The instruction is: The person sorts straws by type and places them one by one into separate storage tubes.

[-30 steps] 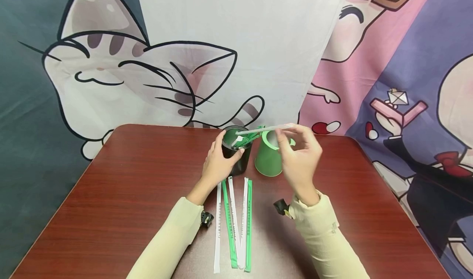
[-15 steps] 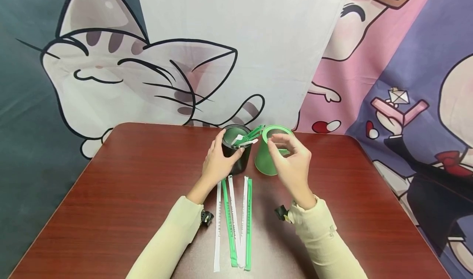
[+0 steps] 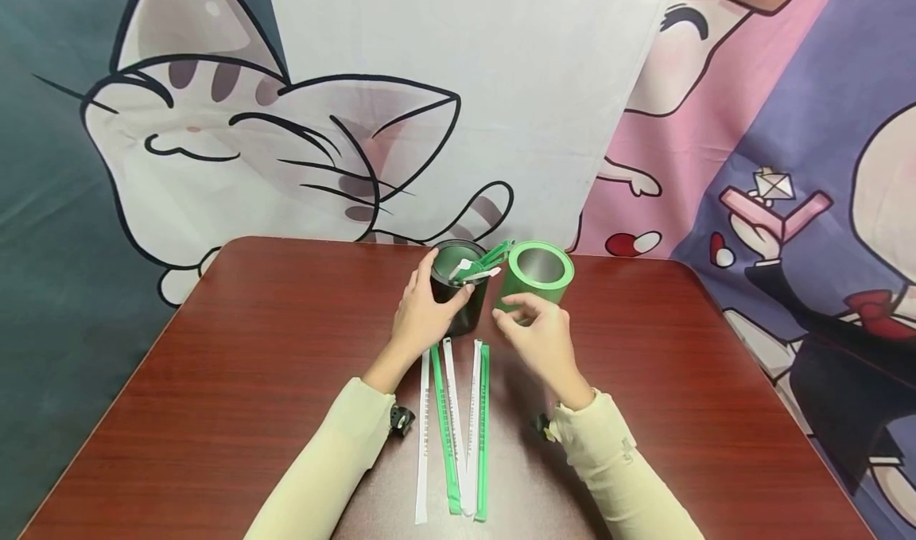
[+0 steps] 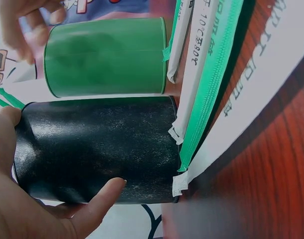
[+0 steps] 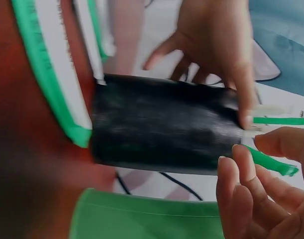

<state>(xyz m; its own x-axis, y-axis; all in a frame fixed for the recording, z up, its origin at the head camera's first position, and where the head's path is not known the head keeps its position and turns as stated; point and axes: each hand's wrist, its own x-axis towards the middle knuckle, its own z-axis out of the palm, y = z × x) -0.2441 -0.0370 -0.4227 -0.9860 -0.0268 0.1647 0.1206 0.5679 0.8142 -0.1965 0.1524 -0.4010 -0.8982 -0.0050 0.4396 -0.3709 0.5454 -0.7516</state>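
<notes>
My left hand [image 3: 422,305] grips the black cup [image 3: 468,309] at its rim and side, with the thumb along the wall in the left wrist view. Green and white paper-wrapped straws [image 3: 495,254] stick out of this cup, leaning right. My right hand [image 3: 545,335] holds nothing; its fingers are loosely bent in front of the green cup [image 3: 540,287]. Below the cups, several wrapped straws, among them a green straw [image 3: 483,433] and a white straw [image 3: 421,437], lie lengthwise on the table. In the right wrist view, my right fingers [image 5: 244,191] overlap the black cup's rim.
The reddish-brown table [image 3: 272,365] reaches back to a cartoon-printed cloth [image 3: 501,87] hanging right behind both cups. The green cup stands beside the black one, its open top facing up.
The white straw my right hand held over the cups now lies in the black cup. My right hand has let go and moved down, uncovering the green cup's mouth. The left hand stays put.
</notes>
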